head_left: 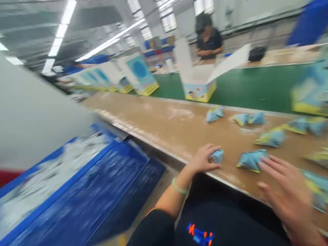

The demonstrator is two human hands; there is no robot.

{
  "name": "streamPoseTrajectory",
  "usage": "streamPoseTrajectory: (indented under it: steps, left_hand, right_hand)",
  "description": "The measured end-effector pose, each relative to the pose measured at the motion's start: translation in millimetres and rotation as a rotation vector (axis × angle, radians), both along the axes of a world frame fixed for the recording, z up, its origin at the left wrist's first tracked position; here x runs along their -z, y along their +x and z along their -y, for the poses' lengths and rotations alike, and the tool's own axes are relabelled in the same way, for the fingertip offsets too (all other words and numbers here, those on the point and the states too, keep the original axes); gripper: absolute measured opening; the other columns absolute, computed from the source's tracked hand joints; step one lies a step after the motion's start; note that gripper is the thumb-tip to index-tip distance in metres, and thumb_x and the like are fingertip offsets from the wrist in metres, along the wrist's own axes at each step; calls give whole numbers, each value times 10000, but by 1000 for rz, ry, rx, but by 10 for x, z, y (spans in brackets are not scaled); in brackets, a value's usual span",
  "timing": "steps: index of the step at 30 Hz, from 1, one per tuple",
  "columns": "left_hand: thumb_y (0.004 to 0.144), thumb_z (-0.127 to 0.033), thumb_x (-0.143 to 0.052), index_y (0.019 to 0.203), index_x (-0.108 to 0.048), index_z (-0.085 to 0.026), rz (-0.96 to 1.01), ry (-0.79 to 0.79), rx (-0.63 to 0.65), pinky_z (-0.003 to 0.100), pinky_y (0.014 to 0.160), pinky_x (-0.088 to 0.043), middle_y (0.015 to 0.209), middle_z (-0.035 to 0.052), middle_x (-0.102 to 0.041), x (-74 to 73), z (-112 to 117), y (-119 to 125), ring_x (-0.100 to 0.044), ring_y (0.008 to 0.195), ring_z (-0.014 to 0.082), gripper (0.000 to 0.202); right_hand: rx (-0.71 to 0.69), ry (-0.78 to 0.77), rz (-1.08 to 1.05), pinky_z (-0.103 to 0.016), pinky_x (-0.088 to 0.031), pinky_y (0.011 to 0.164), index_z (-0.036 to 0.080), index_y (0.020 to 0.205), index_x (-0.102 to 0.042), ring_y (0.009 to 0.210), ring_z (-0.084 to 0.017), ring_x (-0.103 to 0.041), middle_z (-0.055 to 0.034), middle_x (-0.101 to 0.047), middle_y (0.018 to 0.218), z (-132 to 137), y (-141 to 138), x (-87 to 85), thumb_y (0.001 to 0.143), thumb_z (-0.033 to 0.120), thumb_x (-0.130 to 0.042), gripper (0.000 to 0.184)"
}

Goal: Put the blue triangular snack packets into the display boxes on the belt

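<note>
My left hand [203,159], with a pale green band at its wrist, is closed around a small blue packet [217,156] at the table's near edge. The thumb and fingers curl about the packet, and part of it is hidden. My right hand [288,181] is open, its fingers stretched out and slightly blurred. Its fingertips overlap the right end of a blue and yellow packet [250,160] on the brown tabletop [164,119]; whether they press on it I cannot tell.
More blue and yellow packets [271,137] lie further back and right. An open carton [198,89] and a row of cartons [140,75] stand on the green belt [246,83]. Blue bins [84,191] sit at the lower left. Another person [208,37] works opposite.
</note>
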State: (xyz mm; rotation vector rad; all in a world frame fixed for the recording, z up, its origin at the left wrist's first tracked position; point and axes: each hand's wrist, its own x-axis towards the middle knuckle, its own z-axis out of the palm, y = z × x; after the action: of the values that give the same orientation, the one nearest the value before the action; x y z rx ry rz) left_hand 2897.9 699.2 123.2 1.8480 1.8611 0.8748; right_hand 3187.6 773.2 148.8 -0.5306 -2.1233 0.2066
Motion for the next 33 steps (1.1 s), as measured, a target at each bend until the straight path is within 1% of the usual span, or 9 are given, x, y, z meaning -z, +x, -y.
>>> streamPoseTrajectory:
  steps: [3,6,10,13,15,19,25,29,33]
  left_hand:
    - [682,-472,-863,1499,-470,-402,-16,-15,9,433,1062,-526,1411,113,-584,-50,-28,-123,-607,1257,329,909]
    - [793,-425,-712,1534,-361,-454,-87,-27,-73,407,969,-561,1412,48,-577,-221,-177,-197,-642,1140,273,821]
    - [909,-343,-545,1447,-446,-344,-140,167,-74,386,937,-541,1333,58,-580,-668,-588,-182,-612,964,199,547]
    - [915,-301,-599,1354,-517,-245,-154,280,26,359,954,-528,1321,82,-567,-1031,-1012,-76,-586,957,171,450]
    - [925,-283,-617,1342,-530,-211,-170,312,96,331,947,-528,1347,89,-549,-1226,-1333,50,-587,958,151,432]
    - [924,-273,-644,1380,-524,-184,-209,357,218,304,952,-535,1477,107,-475,-1515,-2068,459,-626,966,133,480]
    - [932,-268,-627,1553,-356,-144,-411,280,351,384,1124,-460,1702,185,-200,-1913,-3221,1303,-616,1250,267,689]
    - [917,-235,-597,1521,-398,-121,-514,159,232,436,1135,-452,1634,216,-346,-1893,-3505,1649,-490,1416,346,646]
    - [930,-219,-526,1410,-513,-85,-555,138,223,435,1083,-493,1413,227,-569,-1570,-3243,1610,-576,1317,344,499]
  right_hand:
    - [188,-22,126,-697,-420,1103,278,1404,-614,1466,-452,-387,-155,-409,1601,-82,-173,282,895,513,-705,568]
    - [205,-186,246,-663,-425,1130,282,1379,-634,1494,-434,-344,-154,-326,1644,-120,-361,429,821,437,-802,602]
    - [252,-322,186,-592,-448,1137,235,1228,-710,1370,-371,-489,-176,-496,1485,-95,-536,278,804,406,-827,471]
    - [302,-346,164,-638,-376,1171,241,1327,-671,1471,-421,-351,-186,-360,1597,-140,-662,131,729,442,-890,668]
    - [267,-397,222,-648,-371,1163,233,1300,-693,1495,-444,-308,-190,-270,1655,-175,-740,109,684,437,-924,689]
    - [163,-478,308,-623,-406,1131,193,1067,-773,1396,-419,-464,-216,-391,1594,-95,-768,239,694,423,-921,462]
    - [169,-517,269,-682,-312,1183,249,1188,-757,1531,-461,-266,-201,-169,1701,201,-511,552,611,469,-955,649]
    - [136,-537,387,-742,-271,1176,288,1205,-753,1418,-448,-453,-193,-500,1513,263,-348,597,548,554,-966,740]
    - [63,-290,210,-605,-453,1145,332,1290,-705,1303,-369,-590,-147,-617,1362,313,-59,322,705,684,-823,693]
